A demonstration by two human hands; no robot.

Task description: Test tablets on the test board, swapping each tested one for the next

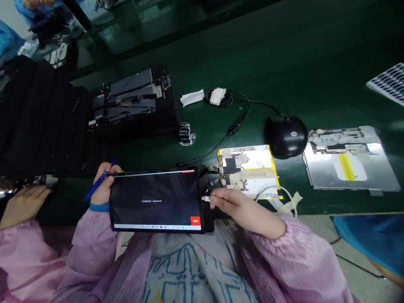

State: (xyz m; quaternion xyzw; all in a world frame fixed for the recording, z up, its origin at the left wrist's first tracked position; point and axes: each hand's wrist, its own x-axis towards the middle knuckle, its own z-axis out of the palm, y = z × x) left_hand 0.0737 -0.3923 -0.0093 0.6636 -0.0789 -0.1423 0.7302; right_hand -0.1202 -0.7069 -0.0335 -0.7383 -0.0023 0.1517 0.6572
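My left hand is closed at the left edge of a dark tablet. A slim blue pen-like tool is also held between its fingers. The tablet's screen is lit, with a line of text, a red box at lower right and a bar of icons. My right hand pinches the white plug of a cable at the tablet's right edge; whether it is fully seated I cannot tell. Its white cable loops behind my wrist. Just beyond lies an opened device panel with a battery and circuit board.
A black HP mouse sits beside a silver device panel. A coiled black cable, a small metal counter and stacked black device parts lie farther back. Co-workers' hands are at left; a label sheet lies right.
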